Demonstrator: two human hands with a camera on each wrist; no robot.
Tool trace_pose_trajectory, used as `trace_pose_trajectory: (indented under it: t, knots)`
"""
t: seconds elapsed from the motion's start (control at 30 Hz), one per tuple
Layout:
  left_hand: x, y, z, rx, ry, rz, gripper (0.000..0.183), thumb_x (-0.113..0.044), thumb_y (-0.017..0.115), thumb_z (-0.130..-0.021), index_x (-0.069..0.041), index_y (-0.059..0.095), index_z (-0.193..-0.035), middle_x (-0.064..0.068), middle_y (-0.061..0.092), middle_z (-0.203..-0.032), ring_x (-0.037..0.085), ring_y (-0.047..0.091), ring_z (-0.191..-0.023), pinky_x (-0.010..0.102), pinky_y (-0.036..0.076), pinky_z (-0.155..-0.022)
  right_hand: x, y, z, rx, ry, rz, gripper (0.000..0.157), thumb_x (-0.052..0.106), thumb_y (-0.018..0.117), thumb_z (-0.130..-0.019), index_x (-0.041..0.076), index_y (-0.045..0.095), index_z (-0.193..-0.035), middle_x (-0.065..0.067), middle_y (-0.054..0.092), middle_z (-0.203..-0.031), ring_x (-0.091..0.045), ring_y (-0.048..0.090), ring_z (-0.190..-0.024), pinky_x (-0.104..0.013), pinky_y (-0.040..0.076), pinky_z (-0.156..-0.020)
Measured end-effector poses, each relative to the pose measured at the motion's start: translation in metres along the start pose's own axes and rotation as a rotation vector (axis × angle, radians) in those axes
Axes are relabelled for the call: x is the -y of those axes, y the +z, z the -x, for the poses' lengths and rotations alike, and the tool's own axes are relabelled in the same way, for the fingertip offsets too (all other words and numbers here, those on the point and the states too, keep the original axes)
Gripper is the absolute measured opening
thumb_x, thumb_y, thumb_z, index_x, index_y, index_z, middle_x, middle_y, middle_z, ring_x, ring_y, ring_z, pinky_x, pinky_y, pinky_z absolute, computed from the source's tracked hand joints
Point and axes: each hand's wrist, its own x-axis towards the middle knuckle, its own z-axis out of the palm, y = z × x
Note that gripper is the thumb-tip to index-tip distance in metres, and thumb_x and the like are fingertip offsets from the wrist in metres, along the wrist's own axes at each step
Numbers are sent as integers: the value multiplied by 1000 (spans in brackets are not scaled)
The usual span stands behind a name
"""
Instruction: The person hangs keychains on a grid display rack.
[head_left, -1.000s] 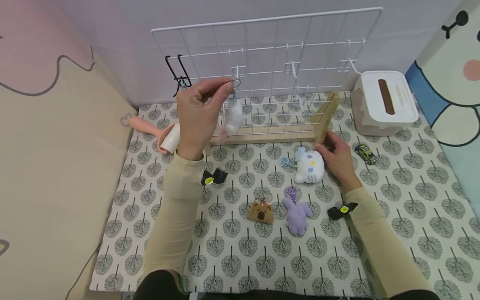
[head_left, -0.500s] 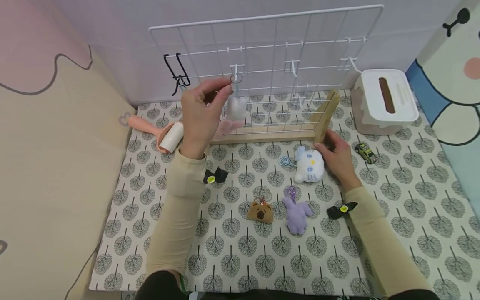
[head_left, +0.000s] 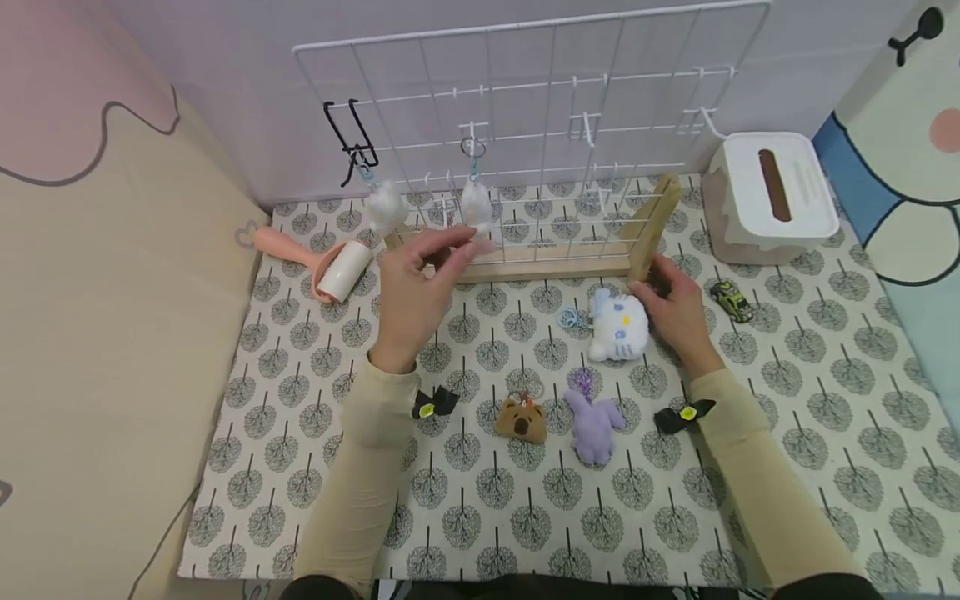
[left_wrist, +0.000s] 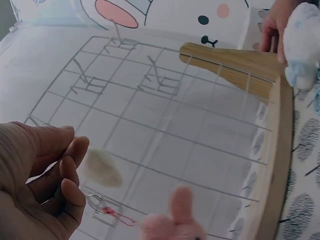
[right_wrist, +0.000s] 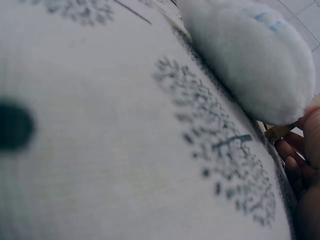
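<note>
My left hand [head_left: 412, 304] is just below a white plush charm [head_left: 476, 202] that hangs by its ring from a white hook on the wire grid rack [head_left: 553, 133]. Nothing shows between its loosely bent fingers. In the left wrist view, a pink rabbit plush [left_wrist: 172, 222] with a ring and red chain hangs close to those fingers; the hand partly hides it in the head view. My right hand [head_left: 678, 312] grips the rack's wooden foot [head_left: 651, 229]. Beside that hand lies a white cat-face plush [head_left: 621, 325] with a blue bow.
Another white plush [head_left: 386, 207] hangs from a black hook [head_left: 358, 150] at left. A brown bear charm [head_left: 521, 421] and purple plush [head_left: 594, 425] lie in front. A lint roller [head_left: 343, 271] is at left; a tissue box [head_left: 776, 200] and toy car [head_left: 731, 301] are at right.
My left hand has let go of the white charm's ring, now on the white hook, and dropped lower toward me. My right hand keeps its grip on the wooden foot.
</note>
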Motion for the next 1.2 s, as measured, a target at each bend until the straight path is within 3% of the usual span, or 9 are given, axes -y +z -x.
trace_pose_trajectory:
  t: [0.2, 0.33, 0.53, 0.67, 0.87, 1.2]
  knots:
    - [27, 13, 36, 139, -127, -44, 19, -4, 77, -95, 1, 78, -113, 12, 78, -100, 14, 60, -76, 23, 50, -67, 1, 0, -1, -1, 4, 1, 53, 16, 72, -102, 6, 56, -151, -27, 69, -125, -10, 58, -104, -15, 43, -87]
    - [47, 23, 63, 279, -197, -70, 23, -8, 79, -95, -1, 78, -116, 6, 78, -99, 15, 64, -83, 27, 54, -73, 1, 1, -2, -5, -3, 4, 53, 16, 72, -102, 6, 56, -151, -27, 69, -124, -17, 60, -104, -15, 43, -86]
    - [66, 33, 92, 459, -242, -136, 32, -16, 80, -95, -4, 76, -125, 3, 78, -110, 15, 68, -90, 34, 57, -83, 0, 1, -2, -3, -5, -4, 53, 16, 72, -101, 6, 57, -150, -27, 70, -124, -4, 56, -101, -15, 43, -86]
    - [73, 39, 102, 545, -274, -154, 37, -18, 81, -94, -8, 74, -129, 1, 77, -118, 18, 68, -103, 38, 55, -96, -1, 1, -2, -7, -7, -6, 52, 17, 73, -101, 7, 57, -150, -26, 70, -125, 2, 55, -100, -14, 43, -87]
    - [80, 46, 109, 633, -301, -179, 43, -19, 84, -92, -11, 73, -132, -4, 75, -120, 16, 63, -116, 37, 50, -108, -1, 1, -1, 0, -1, -12, 54, 17, 73, -101, 7, 56, -151, -26, 69, -127, -3, 57, -103, -15, 44, -88]
    - [86, 51, 112, 723, -254, -276, 48, -25, 87, -88, -14, 73, -132, -5, 71, -118, 14, 57, -117, 37, 47, -107, -1, 1, -2, -15, -10, -17, 53, 15, 74, -100, 7, 58, -150, -27, 70, -123, 1, 55, -100, -14, 44, -87]
